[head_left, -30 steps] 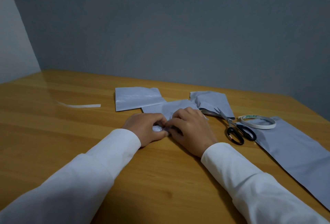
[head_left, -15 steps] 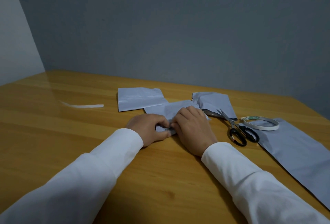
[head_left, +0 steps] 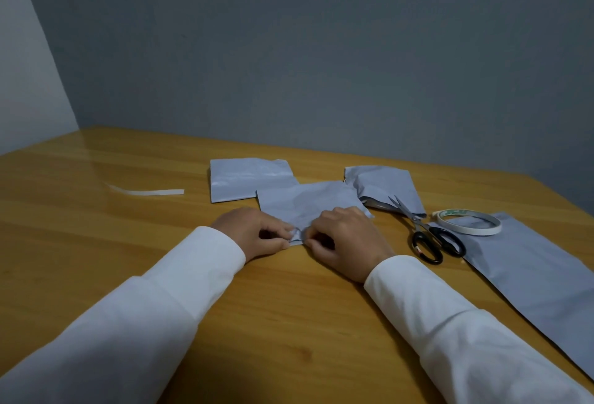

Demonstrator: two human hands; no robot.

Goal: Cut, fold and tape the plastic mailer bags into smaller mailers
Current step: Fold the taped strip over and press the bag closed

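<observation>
Green print on the white rim of the tape roll (head_left: pixel 467 221), at the right of the table just beyond the scissors, perhaps a brand mark, too small and blurred to read. Nothing legible elsewhere, neither on the grey mailer pieces nor on the scissors.

Glossy varnished wood table (head_left: pixel 96 242), crinkled grey plastic mailer piece (head_left: pixel 308 204) with a faint sheen, smoother plastic sheet (head_left: pixel 530 275) right of it, scissors (head_left: pixel 427 233) beside it with bright metal blades and shiny black plastic handles, white cloth sleeves (head_left: pixel 199 262), matt painted wall (head_left: pixel 321 49) behind.
</observation>
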